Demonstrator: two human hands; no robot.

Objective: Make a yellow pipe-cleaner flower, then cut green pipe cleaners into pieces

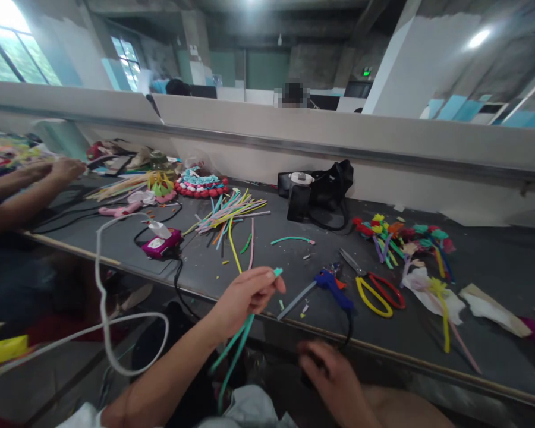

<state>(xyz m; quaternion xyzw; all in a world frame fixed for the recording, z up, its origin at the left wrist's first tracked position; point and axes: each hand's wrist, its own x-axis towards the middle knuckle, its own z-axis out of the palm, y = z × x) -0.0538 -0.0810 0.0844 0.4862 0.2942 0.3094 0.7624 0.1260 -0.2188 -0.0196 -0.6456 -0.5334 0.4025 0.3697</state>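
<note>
"At the dark table's (494, 255) near edge, what is the left hand (249, 288) doing?"

"It is gripping green strips (248, 327) between thumb and fingers; a green tip is poking out at the fingertips, and the lengths are dangling below the hand."

"And the right hand (327, 371)?"

"It is hovering on the near side of the edge, its fingers curling; whether they are grasping anything, I cannot tell."

"What is lying near it?"

"On the table, a blue glue gun (334, 288), with scissors (362, 275) lying just beside it."
</note>
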